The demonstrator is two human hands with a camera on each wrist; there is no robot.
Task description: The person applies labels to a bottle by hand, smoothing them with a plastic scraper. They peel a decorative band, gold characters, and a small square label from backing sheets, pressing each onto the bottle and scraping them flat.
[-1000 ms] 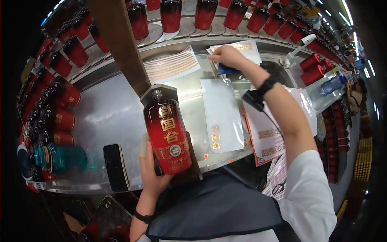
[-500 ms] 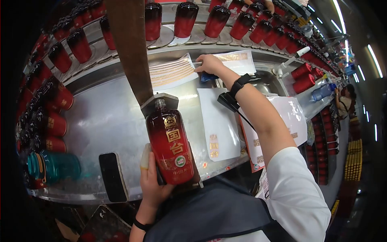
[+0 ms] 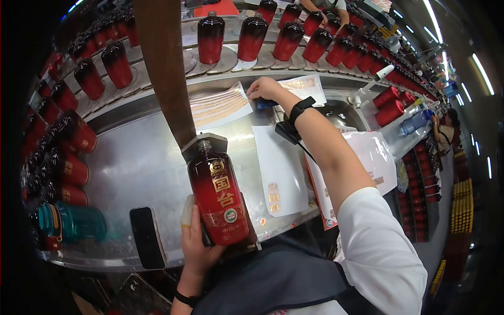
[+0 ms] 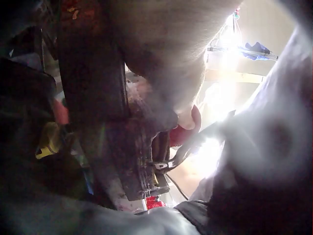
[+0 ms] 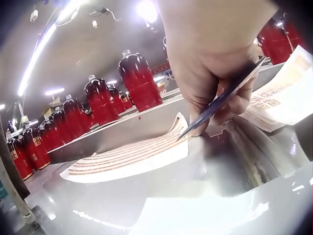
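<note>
A red-and-black bottle (image 3: 218, 199) with gold characters and a small round green-and-white emblem leans in a dark wooden stand. My left hand (image 3: 198, 241) grips it low on its left side, a pale cover with a yellow band on one finger. In the left wrist view the hand is dim, with a red patch of bottle (image 4: 181, 136) beside a fingertip. My right hand (image 3: 266, 89) reaches to the right corner of a sheet of gold-striped labels (image 3: 220, 106). Between its fingers it holds a thin dark-blue flat scraper (image 5: 217, 104), its tip right at the sheet's edge.
A white sheet with gold characters (image 3: 281, 170) lies right of the bottle, near more label sheets (image 3: 370, 157). A phone (image 3: 147, 237) and a teal water bottle (image 3: 79, 221) are at left. Several bottles line the conveyor (image 3: 228, 59) behind. A wooden post (image 3: 165, 68) rises beyond the stand.
My right hand has moved left, with the blue scraper, from the back sheets to the striped label sheet's corner. My left hand keeps its grip on the bottle. Bottles on the conveyor have shifted.
</note>
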